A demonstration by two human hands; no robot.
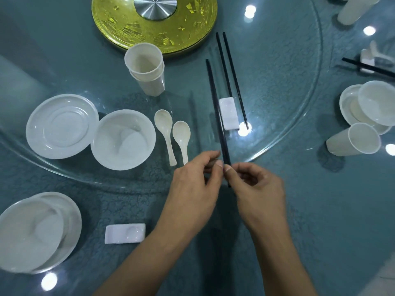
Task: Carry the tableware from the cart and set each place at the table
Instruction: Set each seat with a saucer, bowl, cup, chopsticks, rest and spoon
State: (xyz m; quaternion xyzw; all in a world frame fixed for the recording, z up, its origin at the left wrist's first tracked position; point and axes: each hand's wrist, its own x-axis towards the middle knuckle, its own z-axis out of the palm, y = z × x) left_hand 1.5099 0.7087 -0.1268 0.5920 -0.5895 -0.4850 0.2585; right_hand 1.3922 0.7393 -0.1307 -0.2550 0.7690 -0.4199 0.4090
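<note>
Chopsticks (215, 107), a black pair, are pinched at their near ends by both the left hand (196, 184) and the right hand (256, 184), tips pointing to 12 o'clock over the surface (299, 210). The step looks like squaring the pair. Next they probably need laying level on the bare rest (125, 233) at 8 o'clock.

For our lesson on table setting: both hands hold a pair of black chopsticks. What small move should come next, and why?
Probably lay the held chopsticks across the empty white rest nearest the person; the far rest already has a pair by it.
</note>
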